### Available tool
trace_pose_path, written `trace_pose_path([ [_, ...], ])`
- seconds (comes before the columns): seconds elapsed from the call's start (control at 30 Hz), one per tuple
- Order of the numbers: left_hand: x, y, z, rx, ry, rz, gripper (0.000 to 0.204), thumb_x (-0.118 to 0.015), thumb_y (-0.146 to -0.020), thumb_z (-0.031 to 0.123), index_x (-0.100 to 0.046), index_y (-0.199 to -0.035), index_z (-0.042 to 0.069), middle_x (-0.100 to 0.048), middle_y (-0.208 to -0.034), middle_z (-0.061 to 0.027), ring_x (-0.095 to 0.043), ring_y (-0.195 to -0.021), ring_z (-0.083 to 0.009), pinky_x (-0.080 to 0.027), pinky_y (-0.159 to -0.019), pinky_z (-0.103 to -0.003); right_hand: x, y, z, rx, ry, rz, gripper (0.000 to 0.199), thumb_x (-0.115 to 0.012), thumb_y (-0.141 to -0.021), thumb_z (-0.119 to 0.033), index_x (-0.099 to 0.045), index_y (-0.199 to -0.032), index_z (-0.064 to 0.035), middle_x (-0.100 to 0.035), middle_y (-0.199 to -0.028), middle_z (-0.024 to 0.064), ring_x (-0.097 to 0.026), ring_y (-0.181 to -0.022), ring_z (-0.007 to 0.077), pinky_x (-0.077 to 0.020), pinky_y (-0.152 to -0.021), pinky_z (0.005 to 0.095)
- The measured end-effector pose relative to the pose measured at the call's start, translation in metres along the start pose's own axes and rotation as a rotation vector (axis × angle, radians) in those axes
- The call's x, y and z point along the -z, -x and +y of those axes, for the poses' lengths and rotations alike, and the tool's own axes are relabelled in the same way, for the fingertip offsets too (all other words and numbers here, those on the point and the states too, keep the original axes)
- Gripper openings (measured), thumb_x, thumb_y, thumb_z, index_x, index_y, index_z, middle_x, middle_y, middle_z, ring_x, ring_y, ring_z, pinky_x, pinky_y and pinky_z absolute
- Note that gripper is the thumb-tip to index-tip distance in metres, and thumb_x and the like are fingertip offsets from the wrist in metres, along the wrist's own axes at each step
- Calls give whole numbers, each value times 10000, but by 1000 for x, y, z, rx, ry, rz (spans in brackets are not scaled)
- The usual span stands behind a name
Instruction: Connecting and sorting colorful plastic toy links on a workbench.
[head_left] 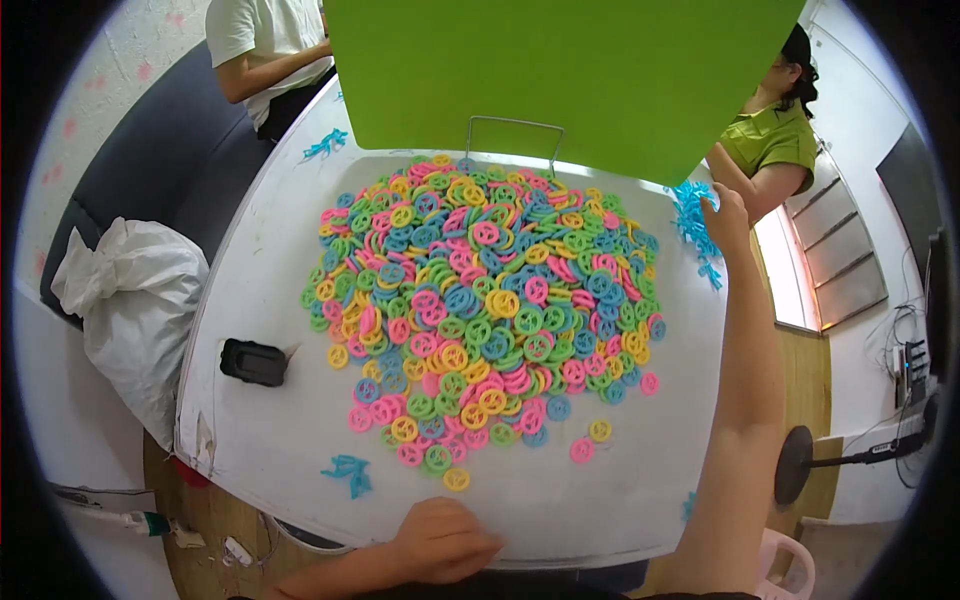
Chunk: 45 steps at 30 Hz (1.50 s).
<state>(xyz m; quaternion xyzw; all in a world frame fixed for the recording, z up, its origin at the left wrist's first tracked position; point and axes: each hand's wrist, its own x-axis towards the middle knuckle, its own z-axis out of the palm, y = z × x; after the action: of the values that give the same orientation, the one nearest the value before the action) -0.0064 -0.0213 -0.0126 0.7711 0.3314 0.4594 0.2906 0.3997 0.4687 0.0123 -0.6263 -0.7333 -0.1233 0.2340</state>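
Note:
A large heap of small spoked plastic rings (480, 300), like toy wheels in pink, yellow, green and blue, covers the middle of the white table (270, 440). My left hand (445, 540) is closed at the table's front edge, just below the heap's nearest rings. Its curled fingers hide whatever they may hold. My right arm stretches far along the right side. At its end my right hand (730, 210) has its fingers bent at a pile of turquoise plastic strips (695, 220); anything pinched there is too small to make out.
A green board (560, 80) with a wire stand (515, 122) rises behind the heap. More turquoise strips (346, 475) lie front left, near a black tray (253, 362). Two people (270, 60) sit across the table. A white sack (135, 310) stands left; a black round-based stand (793, 465) is right.

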Motion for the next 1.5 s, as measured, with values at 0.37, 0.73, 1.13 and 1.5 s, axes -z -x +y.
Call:
trace_pose_path([
  [0.37,14,4,-12,182,-53,205,222,-736,-713,7,-700,-916,88,-629,-694,-27,-594,-573,-219,-445,-527,-344,-78,-69,46,13,270,-351,516,-612,-958,-477,-590,-1414,-237,-498,-1473,205,-521,-1309,419,-436,-1092,498],
  [0.73,9,0,-9,210,-77,178,196,-741,-708,19,-707,-887,93,-638,-707,-21,-606,-585,-215,-446,-538,-338,-49,-22,23,-29,67,-401,448,-594,-966,-438,-673,-1288,-136,-599,-1354,222,-585,-1230,398,-460,-1059,449],
  [1.13,1,-2,2,84,-48,122,225,-776,-683,-12,-725,-875,94,-575,-638,-31,-563,-537,-213,-398,-496,-333,41,141,-21,-82,-30,-442,464,-539,-1005,-471,-657,-1327,-157,-561,-1373,262,-505,-1300,453,-425,-1069,539],
  [1.5,-3,1,0,82,-42,128,238,-764,-682,-21,-719,-887,91,-594,-632,-37,-570,-529,-217,-400,-506,-336,43,90,1,158,-73,-312,481,-599,-980,-468,-663,-1347,-163,-522,-1467,242,-486,-1361,419,-395,-1123,507],
])
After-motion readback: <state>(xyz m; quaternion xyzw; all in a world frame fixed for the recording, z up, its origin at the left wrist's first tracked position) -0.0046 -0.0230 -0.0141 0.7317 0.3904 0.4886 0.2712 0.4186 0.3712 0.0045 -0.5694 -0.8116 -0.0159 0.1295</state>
